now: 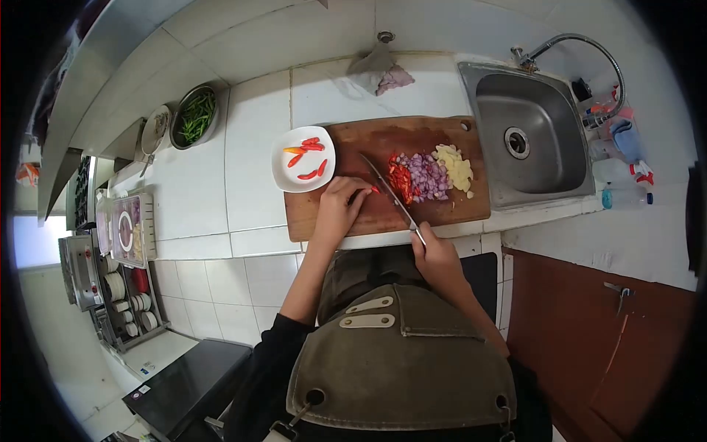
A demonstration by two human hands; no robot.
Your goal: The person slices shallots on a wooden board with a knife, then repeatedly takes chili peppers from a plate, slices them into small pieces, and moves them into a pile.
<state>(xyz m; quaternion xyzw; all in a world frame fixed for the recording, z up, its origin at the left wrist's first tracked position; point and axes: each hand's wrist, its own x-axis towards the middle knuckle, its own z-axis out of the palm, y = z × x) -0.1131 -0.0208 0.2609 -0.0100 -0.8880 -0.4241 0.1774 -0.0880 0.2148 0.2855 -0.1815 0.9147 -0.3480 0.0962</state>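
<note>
My left hand is closed on a red chili over the wooden cutting board. In my right hand is the handle of a kitchen knife, its blade slanting up and left across the board, just right of the chili. Beside the blade lie sliced red chili, chopped shallots and pale sliced garlic. A white bowl with several whole red and orange chilies rests on the board's upper left corner.
To the right is a steel sink with a flexible faucet; bottles stand beyond it. Green chilies fill a metal bowl at upper left. A cloth hangs at the wall behind the board. A lidded plastic box sits far left.
</note>
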